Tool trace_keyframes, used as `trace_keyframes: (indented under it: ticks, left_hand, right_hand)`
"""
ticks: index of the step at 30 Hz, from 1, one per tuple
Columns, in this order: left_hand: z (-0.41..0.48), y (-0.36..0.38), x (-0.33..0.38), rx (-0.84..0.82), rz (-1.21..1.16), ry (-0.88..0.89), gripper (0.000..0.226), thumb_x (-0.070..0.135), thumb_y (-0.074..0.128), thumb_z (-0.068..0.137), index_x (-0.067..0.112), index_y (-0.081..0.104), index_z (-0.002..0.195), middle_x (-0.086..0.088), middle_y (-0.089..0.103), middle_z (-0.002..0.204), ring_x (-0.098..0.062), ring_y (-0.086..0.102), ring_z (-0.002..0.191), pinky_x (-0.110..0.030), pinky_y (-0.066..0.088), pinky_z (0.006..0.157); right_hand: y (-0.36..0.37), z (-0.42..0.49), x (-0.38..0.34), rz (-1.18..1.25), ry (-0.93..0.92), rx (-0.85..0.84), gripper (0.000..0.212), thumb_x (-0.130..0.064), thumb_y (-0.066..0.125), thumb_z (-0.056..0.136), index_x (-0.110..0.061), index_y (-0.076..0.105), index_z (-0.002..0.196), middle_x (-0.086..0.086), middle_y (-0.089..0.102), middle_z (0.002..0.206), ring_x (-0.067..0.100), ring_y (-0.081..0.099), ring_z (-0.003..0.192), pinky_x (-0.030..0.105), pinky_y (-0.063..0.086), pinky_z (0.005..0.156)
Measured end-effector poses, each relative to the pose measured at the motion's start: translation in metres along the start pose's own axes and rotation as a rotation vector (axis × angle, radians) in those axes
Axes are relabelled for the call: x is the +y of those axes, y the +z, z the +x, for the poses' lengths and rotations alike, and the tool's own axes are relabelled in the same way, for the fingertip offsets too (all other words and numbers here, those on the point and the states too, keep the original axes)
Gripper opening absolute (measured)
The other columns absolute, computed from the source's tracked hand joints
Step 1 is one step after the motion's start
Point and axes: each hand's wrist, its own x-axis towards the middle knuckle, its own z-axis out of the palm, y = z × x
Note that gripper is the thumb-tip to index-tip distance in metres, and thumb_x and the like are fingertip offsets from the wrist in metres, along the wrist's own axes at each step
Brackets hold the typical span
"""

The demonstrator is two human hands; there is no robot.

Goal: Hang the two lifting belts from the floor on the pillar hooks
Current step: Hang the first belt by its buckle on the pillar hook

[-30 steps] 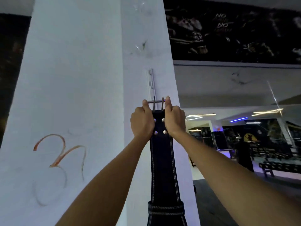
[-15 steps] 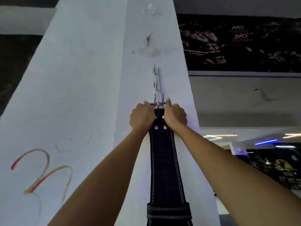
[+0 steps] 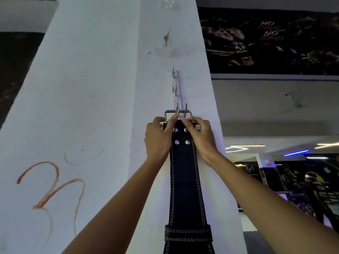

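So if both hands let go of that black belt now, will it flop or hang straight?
The black belt looks thick and stitched, so it is probably stiff and would hang fairly straight. The metal buckle likely makes the top heavy. Whether it has caught the hook rail is unclear; it may drop.

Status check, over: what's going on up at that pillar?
Both hands, left and right, grip black lifting belt at buckle. Buckle below hook rail. Nothing blocking.

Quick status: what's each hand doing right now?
Left hand: closed on the top of the black belt, just below its buckle.
Right hand: closed on the same belt end, on the other side.
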Motion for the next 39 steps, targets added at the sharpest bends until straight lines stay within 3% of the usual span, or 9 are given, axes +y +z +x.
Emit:
trace_keyframes:
  ticks: [6, 11, 17, 20, 23, 27, 30, 34, 39]
  left_hand:
    - [0.012, -0.001, 0.015, 0.027, 0.051, -0.160, 0.053, 0.065, 0.050, 0.081, 0.012, 0.054, 0.077, 0.003, 0.054, 0.070, -0.024, 0.054, 0.076, -0.032, 0.034, 0.068]
    - [0.030, -0.002, 0.015, -0.014, -0.096, -0.255, 0.045, 0.049, 0.069, 0.070, 0.013, 0.043, 0.063, -0.005, 0.054, 0.070, -0.027, 0.058, 0.069, -0.045, 0.057, 0.075]
    - [0.032, -0.005, 0.011, -0.074, -0.193, -0.275, 0.045, 0.049, 0.073, 0.064, 0.014, 0.045, 0.060, -0.010, 0.060, 0.075, -0.034, 0.069, 0.080, -0.051, 0.057, 0.080]
    - [0.020, -0.007, 0.006, -0.099, -0.270, -0.257, 0.039, 0.048, 0.070, 0.073, 0.012, 0.057, 0.074, -0.010, 0.068, 0.087, -0.030, 0.069, 0.084, -0.044, 0.059, 0.074]
    - [-0.008, -0.013, -0.003, -0.146, -0.400, -0.262, 0.046, 0.037, 0.068, 0.082, 0.008, 0.054, 0.115, -0.008, 0.062, 0.116, -0.027, 0.067, 0.095, -0.029, 0.055, 0.057]
    - [-0.065, -0.034, -0.019, -0.239, -0.505, -0.312, 0.044, 0.026, 0.064, 0.087, 0.012, 0.049, 0.126, -0.006, 0.063, 0.113, -0.017, 0.068, 0.080, -0.018, 0.052, 0.049]
    - [-0.122, -0.057, -0.039, -0.380, -0.509, -0.376, 0.032, 0.017, 0.064, 0.087, 0.005, 0.060, 0.117, -0.012, 0.071, 0.096, -0.016, 0.070, 0.070, -0.023, 0.056, 0.061]
    - [-0.203, -0.086, -0.070, -0.444, -0.531, -0.413, 0.033, 0.007, 0.066, 0.084, 0.009, 0.063, 0.117, -0.009, 0.072, 0.107, -0.016, 0.070, 0.091, -0.026, 0.057, 0.079]
    - [-0.305, -0.109, -0.106, -0.495, -0.557, -0.676, 0.019, 0.002, 0.063, 0.085, 0.016, 0.070, 0.096, 0.003, 0.077, 0.080, -0.012, 0.071, 0.072, -0.020, 0.055, 0.062]
  right_hand:
    - [0.002, 0.021, -0.020, -0.037, 0.154, 0.079, 0.052, -0.056, 0.061, 0.077, -0.018, 0.035, 0.052, -0.003, 0.040, 0.052, 0.017, 0.039, 0.052, 0.031, 0.028, 0.052]
    - [0.005, 0.032, -0.020, -0.026, 0.241, 0.104, 0.051, -0.045, 0.066, 0.077, -0.019, 0.030, 0.051, -0.001, 0.039, 0.054, 0.023, 0.038, 0.057, 0.031, 0.029, 0.058]
    - [0.005, 0.027, -0.020, -0.008, 0.220, 0.099, 0.045, -0.047, 0.064, 0.078, -0.016, 0.041, 0.055, 0.000, 0.044, 0.058, 0.021, 0.040, 0.058, 0.030, 0.032, 0.059]
    - [0.003, 0.015, -0.018, 0.106, 0.177, 0.098, 0.037, -0.041, 0.063, 0.081, -0.005, 0.062, 0.090, 0.003, 0.060, 0.080, 0.019, 0.055, 0.074, 0.026, 0.041, 0.062]
    - [0.002, -0.006, -0.005, 0.217, 0.158, 0.042, 0.041, -0.034, 0.062, 0.085, -0.012, 0.054, 0.119, 0.004, 0.063, 0.111, 0.022, 0.060, 0.106, 0.029, 0.049, 0.086]
    - [-0.004, -0.062, 0.010, 0.295, 0.179, -0.038, 0.059, -0.026, 0.060, 0.088, -0.021, 0.033, 0.140, 0.003, 0.042, 0.144, 0.018, 0.047, 0.126, 0.038, 0.040, 0.107]
    - [-0.021, -0.123, 0.019, 0.251, 0.224, -0.085, 0.044, -0.016, 0.058, 0.089, -0.010, 0.047, 0.130, 0.011, 0.057, 0.129, 0.018, 0.059, 0.112, 0.034, 0.049, 0.099]
    - [-0.047, -0.226, 0.039, 0.204, 0.360, -0.098, 0.023, -0.010, 0.058, 0.088, -0.004, 0.059, 0.110, -0.001, 0.068, 0.093, -0.005, 0.066, 0.076, 0.010, 0.052, 0.071]
    - [-0.067, -0.357, 0.077, 0.104, 0.676, -0.042, 0.013, -0.012, 0.062, 0.086, -0.012, 0.063, 0.099, -0.013, 0.074, 0.075, -0.005, 0.068, 0.068, 0.009, 0.052, 0.060]
